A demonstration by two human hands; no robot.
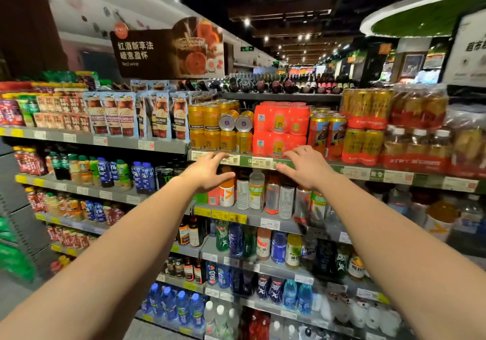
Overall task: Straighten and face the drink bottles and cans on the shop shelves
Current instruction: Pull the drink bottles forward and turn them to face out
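At the top shelf (263, 161), both hands reach with fingers apart and holding nothing, and a bump could roll the two tipped cans (235, 122) off.

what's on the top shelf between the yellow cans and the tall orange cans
Between the yellow cans and tall orange cans, the head view shows red multipacks.

yellow cans (210, 126), orange-red can packs (280, 129), pale blue pouches (126, 114), green-and-white price strip (260, 161)
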